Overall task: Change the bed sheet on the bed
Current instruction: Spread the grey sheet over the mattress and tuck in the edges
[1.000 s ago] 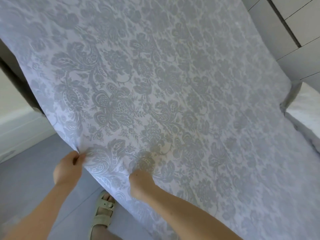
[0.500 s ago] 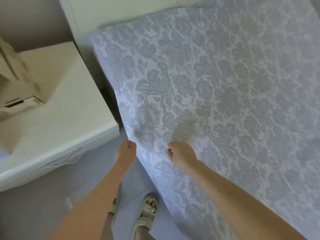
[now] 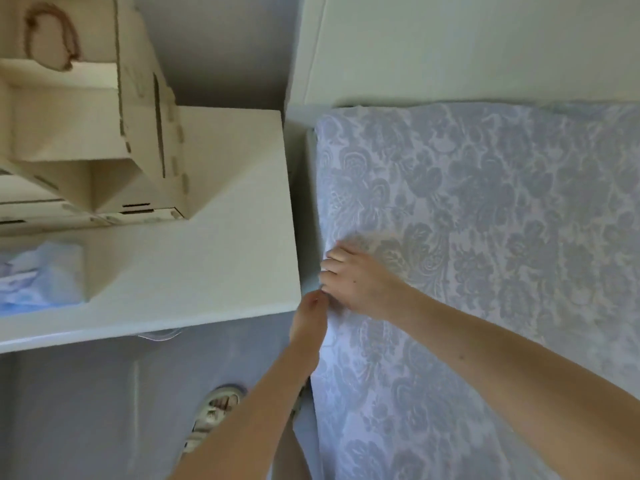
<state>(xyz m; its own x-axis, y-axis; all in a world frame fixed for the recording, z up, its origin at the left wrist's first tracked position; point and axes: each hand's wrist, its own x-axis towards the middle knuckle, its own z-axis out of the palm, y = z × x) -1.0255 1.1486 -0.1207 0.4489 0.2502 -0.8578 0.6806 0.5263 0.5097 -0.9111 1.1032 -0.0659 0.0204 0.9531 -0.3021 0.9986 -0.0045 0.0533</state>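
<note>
A pale lilac bed sheet (image 3: 485,237) with a grey floral pattern covers the bed on the right, up to the white headboard (image 3: 450,46). My right hand (image 3: 356,278) lies on the sheet at the bed's left edge, its fingers curled over that edge into the fabric. My left hand (image 3: 310,317) is just below and left of it, beside the mattress, fingertips pinching the sheet's hanging edge.
A white bedside cabinet (image 3: 207,258) stands close against the bed's left side, leaving a narrow gap. On it sit cardboard boxes (image 3: 104,133) and a blue bundle (image 3: 38,278). My sandalled foot (image 3: 214,417) is on the grey floor (image 3: 86,410).
My view has swung toward the head of the bed. Both hands have moved along the sheet's left edge up to the bedside cabinet, and the right hand now curls over the edge.
</note>
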